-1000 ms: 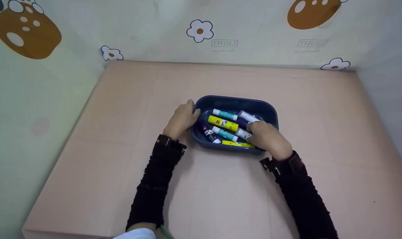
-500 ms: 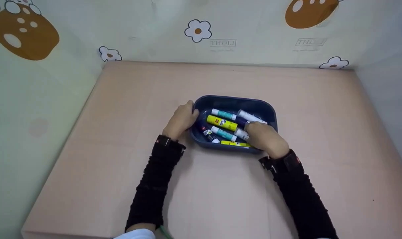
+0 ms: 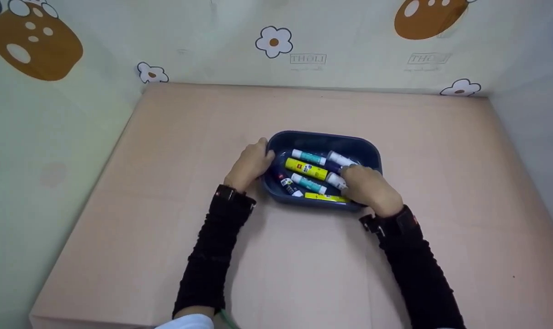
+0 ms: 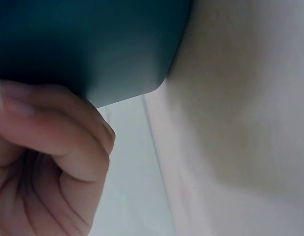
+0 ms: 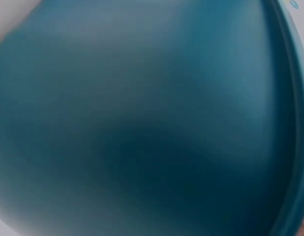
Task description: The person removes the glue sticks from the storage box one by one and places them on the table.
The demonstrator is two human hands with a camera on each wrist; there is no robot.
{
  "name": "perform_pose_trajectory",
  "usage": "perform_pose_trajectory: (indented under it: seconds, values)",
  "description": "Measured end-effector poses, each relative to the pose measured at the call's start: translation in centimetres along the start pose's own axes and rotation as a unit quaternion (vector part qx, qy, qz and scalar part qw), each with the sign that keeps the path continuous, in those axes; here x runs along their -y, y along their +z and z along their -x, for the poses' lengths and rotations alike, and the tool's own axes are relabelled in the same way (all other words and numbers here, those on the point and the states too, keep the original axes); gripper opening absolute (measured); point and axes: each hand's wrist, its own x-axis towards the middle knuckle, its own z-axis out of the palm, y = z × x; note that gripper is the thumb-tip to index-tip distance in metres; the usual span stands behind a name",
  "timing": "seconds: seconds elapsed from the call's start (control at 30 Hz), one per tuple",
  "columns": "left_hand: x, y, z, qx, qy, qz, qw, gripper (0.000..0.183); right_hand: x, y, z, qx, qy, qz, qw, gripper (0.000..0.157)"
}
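Observation:
A dark blue plastic bin sits on the table with several glue sticks inside. Its left rim is gripped by my left hand; the left wrist view shows curled fingers against the bin wall. My right hand reaches into the right side of the bin, fingertips hidden among the sticks. Nearest to it are a white-capped glue stick, another white stick and a yellow one. Farther left lie a thick yellow glue stick, teal-and-white ones and a dark one.
The bin's outer wall fills most of the right wrist view. Beige covering spreads over the table around the bin. A patterned curtain stands along the back and sides.
The right hand shifts slightly inside the bin, first left, then back right. The white-capped stick beside it moves a little away from me. The left hand stays at the rim.

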Motion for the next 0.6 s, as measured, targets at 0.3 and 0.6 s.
perform_pose_trajectory:
  seconds: [0.3,0.6]
  values:
    - [0.0,0.0,0.0,0.006,-0.006,-0.003,1.0,0.028,-1.3,-1.7,0.8,-0.012,0.003,-0.092,0.996,0.032]
    - [-0.1,0.0,-0.1,0.014,-0.02,-0.001,0.9997,0.03,-2.7,-3.6,2.1,-0.067,0.011,-0.158,0.985,0.037]
